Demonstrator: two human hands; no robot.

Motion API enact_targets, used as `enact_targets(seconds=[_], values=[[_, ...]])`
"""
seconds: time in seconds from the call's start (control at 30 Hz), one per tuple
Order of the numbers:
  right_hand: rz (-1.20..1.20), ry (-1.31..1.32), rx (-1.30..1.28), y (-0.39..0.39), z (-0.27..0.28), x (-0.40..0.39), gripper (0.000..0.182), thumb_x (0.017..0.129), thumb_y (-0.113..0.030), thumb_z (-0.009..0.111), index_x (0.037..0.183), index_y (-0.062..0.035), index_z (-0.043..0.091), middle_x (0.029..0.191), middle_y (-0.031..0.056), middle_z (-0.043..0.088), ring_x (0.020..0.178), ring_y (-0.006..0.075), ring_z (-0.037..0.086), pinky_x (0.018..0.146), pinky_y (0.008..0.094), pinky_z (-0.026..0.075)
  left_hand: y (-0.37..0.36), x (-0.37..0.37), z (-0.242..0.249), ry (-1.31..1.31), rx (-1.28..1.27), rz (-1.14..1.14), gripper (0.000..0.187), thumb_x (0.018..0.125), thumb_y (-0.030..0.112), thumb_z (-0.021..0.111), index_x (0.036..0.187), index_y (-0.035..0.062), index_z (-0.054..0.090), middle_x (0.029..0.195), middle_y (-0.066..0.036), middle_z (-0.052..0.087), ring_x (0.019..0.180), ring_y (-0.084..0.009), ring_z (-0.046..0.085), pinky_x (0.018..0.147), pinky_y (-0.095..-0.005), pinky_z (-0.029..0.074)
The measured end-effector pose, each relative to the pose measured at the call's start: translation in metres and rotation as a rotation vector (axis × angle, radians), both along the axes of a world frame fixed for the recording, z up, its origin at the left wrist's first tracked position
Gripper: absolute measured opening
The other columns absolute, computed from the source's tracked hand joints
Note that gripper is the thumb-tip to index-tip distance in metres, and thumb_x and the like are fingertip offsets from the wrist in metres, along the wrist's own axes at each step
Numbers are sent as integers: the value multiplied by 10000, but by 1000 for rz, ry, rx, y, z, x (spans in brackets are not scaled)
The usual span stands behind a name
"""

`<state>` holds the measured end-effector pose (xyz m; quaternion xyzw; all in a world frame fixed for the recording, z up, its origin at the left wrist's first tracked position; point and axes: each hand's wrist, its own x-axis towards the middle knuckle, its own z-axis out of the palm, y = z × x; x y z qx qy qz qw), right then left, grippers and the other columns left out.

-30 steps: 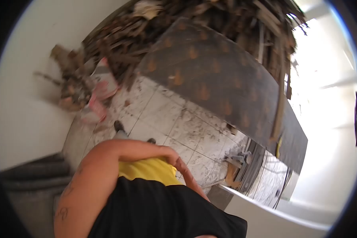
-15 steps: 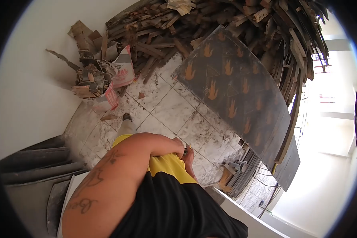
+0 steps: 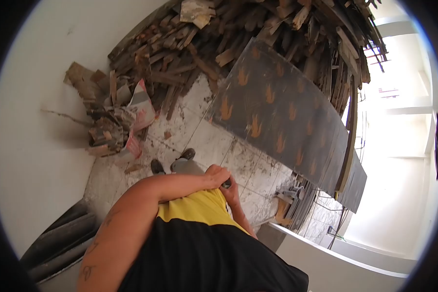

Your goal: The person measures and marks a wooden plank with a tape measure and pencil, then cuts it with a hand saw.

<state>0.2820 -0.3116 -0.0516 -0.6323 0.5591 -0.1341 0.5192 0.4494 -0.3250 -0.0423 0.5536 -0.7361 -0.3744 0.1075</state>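
Small dark object (image 3: 226, 184) sits between the hands in front of the yellow cloth (image 3: 194, 207), right hand (image 3: 232, 193) nearer with fingers wrapped round it, left hand (image 3: 217, 177) curled just beside, its grip and object's long axis unclear.

Heaped scrap wood (image 3: 243, 29) and a dirt-smeared tile floor (image 3: 202, 136) suggest a building site.

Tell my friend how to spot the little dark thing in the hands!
Find the big dark board with orange marks, then go down-left to the left hand and right hand by the yellow cloth. The little dark thing peeks out between them. Unlike the dark shoes nearby, it's held, not down on the floor.
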Motion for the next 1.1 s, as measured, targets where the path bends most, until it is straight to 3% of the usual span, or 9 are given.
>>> enact_targets(seconds=[0.23, 0.37, 0.43, 0.5, 0.6, 0.7, 0.8, 0.97, 1.1], values=[[17, -363, 153, -59, -90, 32, 733, 762, -235, 849, 1367, 5, 510, 1260, 143, 651, 1160, 197, 604, 977, 356, 477, -47, 46, -22, -145, -142, -138, 210, 806, 149, 616, 963, 101, 748, 987, -162, 734, 950, -316, 713, 778, -415, 562], [164, -269, 39, -88, -115, 37, 723, 762, -262, 836, 1354, 5, 517, 1290, 159, 638, 1205, 229, 593, 1013, 371, 458, -74, 55, -15, -166, -137, -160, 180, 793, 127, 629, 895, 59, 761, 949, -171, 736, 937, -329, 715, 764, -442, 570], [234, -42, 81, -97, -95, 40, 726, 767, -250, 826, 1371, 3, 515, 1298, 174, 635, 1225, 240, 584, 1023, 371, 451, -87, 61, -2, -205, 25, -239, 190, 791, 126, 632, 915, 55, 756, 966, -176, 733, 947, -336, 712, 781, -435, 570], [78, -80, 159, -90, -45, 52, 693, 762, -232, 826, 1349, 2, 540, 1293, 173, 638, 1217, 245, 587, 1011, 370, 457, -96, 63, -4, -193, 5, -251, 202, 792, 127, 632, 935, 54, 755, 984, -180, 731, 952, -338, 711, 786, -432, 570], [10, -122, 93, -83, -52, 61, 676, 752, -228, 840, 1325, -2, 562, 1286, 166, 642, 1195, 235, 599, 992, 359, 468, -98, 64, -11, -171, -7, -373, 225, 798, 133, 630, 971, 55, 751, 1020, -187, 726, 966, -342, 708, 796, -431, 570], [76, -204, 177, -70, -161, 46, 706, 766, -258, 844, 1345, 8, 540, 1275, 158, 646, 1175, 221, 607, 958, 351, 486, -109, 79, -3, -145, 3, -514, 239, 814, 150, 614, 979, 50, 755, 1039, -196, 723, 987, -348, 703, 806, -431, 570], [47, -145, 170, -80, -134, 85, 711, 782, -267, 833, 1359, 12, 526, 1271, 159, 646, 1171, 219, 607, 948, 356, 496, -125, 105, -5, -62, 15, -686, 267, 836, 145, 575, 1004, 9, 731, 1019, -239, 710, 977, -389, 696, 815, -457, 564], [-86, -6, 140, -88, -89, 137, 721, 808, -283, 815, 1383, 19, 503, 1264, 161, 646, 1164, 215, 608, 933, 363, 512, -150, 147, -9, -71, -48, -640, 255, 827, 158, 603, 991, 26, 747, 1009, -219, 718, 979, -381, 696, 820, -457, 562], [-467, -60, 514, -64, -58, 137, 658, 875, -280, 747, 1403, 17, 489, 1232, 164, 650, 1136, 251, 621, 888, 372, 560, -182, 191, 0, -210, 103, -799, 272, 767, 241, 680, 942, 48, 762, 997, -201, 722, 965, -338, 695, 815, -429, 547]])
